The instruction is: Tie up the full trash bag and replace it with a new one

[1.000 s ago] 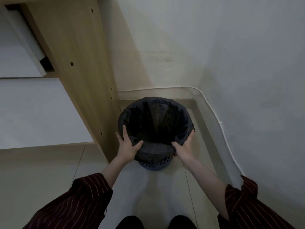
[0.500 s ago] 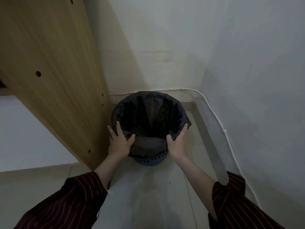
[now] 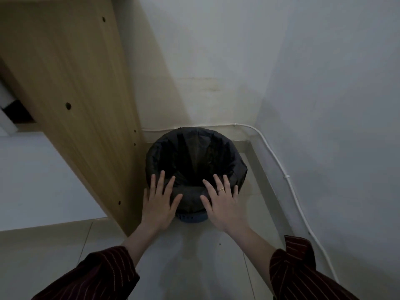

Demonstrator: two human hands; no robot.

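A small blue perforated trash bin [image 3: 191, 218] is seen from above, standing on a pale tiled floor [image 3: 190, 267] in a room corner. It is lined with a black trash bag [image 3: 194, 156], whose top is folded outward over the bin's rim all the way round. The inside of the bag is dark, so its contents cannot be made out.

The left hand [image 3: 159, 202] and right hand [image 3: 223, 204] are held flat over the near side of the bin, with fingers straight and spread and nothing pinched. Whether the palms press the folded plastic or hover just above it cannot be told. A ring [image 3: 220, 189] is worn on the right hand.

No tied bag is visible. The liner looks smooth and fitted, so the task is judged to be near its end, with only smoothing left.

A wooden panel [image 3: 75, 94] stands just left of the bin. A wall lies close behind it, with a white cable [image 3: 279, 161] running along its base. Open floor is left only on the bin's near side.
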